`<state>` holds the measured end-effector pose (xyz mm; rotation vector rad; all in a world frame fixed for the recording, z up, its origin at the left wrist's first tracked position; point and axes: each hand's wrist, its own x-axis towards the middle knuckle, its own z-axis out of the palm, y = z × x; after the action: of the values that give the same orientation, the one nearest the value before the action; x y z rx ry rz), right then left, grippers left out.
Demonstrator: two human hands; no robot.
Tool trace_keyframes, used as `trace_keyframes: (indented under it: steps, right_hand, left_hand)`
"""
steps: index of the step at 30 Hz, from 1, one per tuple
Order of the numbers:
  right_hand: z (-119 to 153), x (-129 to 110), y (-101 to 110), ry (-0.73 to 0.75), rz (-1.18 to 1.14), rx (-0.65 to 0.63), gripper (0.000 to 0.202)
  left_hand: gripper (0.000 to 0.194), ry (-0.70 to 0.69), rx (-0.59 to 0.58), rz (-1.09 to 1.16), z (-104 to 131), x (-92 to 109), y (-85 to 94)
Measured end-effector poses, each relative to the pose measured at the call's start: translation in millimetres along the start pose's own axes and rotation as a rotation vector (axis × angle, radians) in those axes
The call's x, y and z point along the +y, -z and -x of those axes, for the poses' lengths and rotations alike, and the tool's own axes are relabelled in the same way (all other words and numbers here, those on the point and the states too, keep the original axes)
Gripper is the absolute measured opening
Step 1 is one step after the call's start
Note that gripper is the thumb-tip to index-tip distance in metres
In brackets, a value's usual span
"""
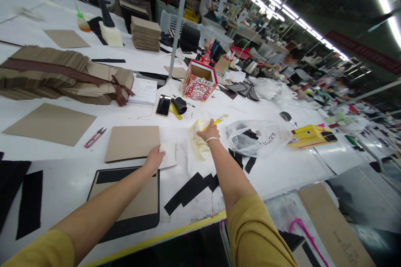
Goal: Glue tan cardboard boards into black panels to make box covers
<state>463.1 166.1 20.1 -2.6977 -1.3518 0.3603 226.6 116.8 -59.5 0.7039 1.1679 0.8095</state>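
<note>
My right hand (209, 132) is closed around a yellow brush (222, 118), over a cream-coloured container (198, 150) with glue-like residue. The brush's far end points away to the right. My left hand (154, 159) pinches the edge of a thin white sheet (169, 157), beside a grey-brown board (133, 142). Below my left forearm lies a board with black edging (144, 221), partly hidden by the arm. Several black strips (189, 192) lie between my arms.
A clear plastic bag (260, 137) and a yellow box (311, 135) stand to the right. Thread snips (95, 137), a phone (163, 105), a red patterned box (199, 81) and stacked boards (46, 75) lie around. A metal pole (180, 21) rises behind. Another person stands across the table.
</note>
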Motion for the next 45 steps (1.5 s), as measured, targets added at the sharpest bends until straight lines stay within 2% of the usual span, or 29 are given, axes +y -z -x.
trace_keyframes:
  steps: [4,6,8,11,13,16,19,21,24,26,29,31,33,36,42,45]
  right_hand:
    - [-4,2,15,0.011,0.008,0.033,0.104]
    - [-6,3,21,0.012,0.011,0.046,0.104]
    - [-9,4,28,0.027,0.012,0.058,0.104]
    - [-11,8,37,0.068,0.02,0.078,0.103]
    - [-13,10,42,0.085,0.026,0.09,0.103]
    - [-15,12,48,0.096,0.029,0.106,0.103]
    - [-16,12,52,0.098,0.028,0.104,0.103]
    - [-16,12,53,0.099,0.028,0.092,0.103]
    - [-15,11,53,0.106,0.032,0.084,0.103]
    - [-14,11,54,0.114,0.038,0.083,0.102]
    - [-12,10,57,0.137,0.048,0.084,0.102]
    - [-10,10,58,0.156,0.052,0.086,0.102]
    - [-9,10,59,0.161,0.055,0.082,0.102]
    - [-9,12,59,0.156,0.056,0.078,0.102]
    - [-12,10,61,0.178,0.061,0.089,0.101]
    - [-13,6,65,0.182,0.062,0.084,0.1]
  left_hand:
    - [0.039,0.073,-0.181,0.157,-2,5,-22.1]
    - [0.037,0.092,-0.218,0.221,-5,6,-30.0]
    - [0.035,0.104,-0.187,0.291,-9,6,-34.1]
    - [0.034,0.079,-0.073,0.425,-19,13,-33.1]
    - [0.035,0.016,-0.017,0.535,-26,23,-30.2]
    - [0.034,-0.031,0.0,0.671,-34,43,-31.9]
    - [0.033,0.028,-0.029,0.756,-37,54,-48.3]
    - [0.031,0.071,-0.023,0.753,-40,51,-64.7]
    - [0.025,0.097,0.058,0.393,-46,31,-84.0]
    - [0.023,0.105,0.103,0.079,-50,14,-86.4]
    - [0.023,0.094,0.096,-0.219,-53,-5,-73.7]
    - [0.024,0.045,0.05,-0.42,-52,-10,-61.6]
    - [0.025,-0.021,-0.033,-0.61,-49,-10,-53.9]
    - [0.03,-0.105,-0.179,-0.814,-42,-7,-55.3]
    - [0.06,-0.486,-0.725,-1.63,-25,-15,-77.0]
    - [0.056,-0.452,-0.803,-1.73,-20,-24,-87.6]
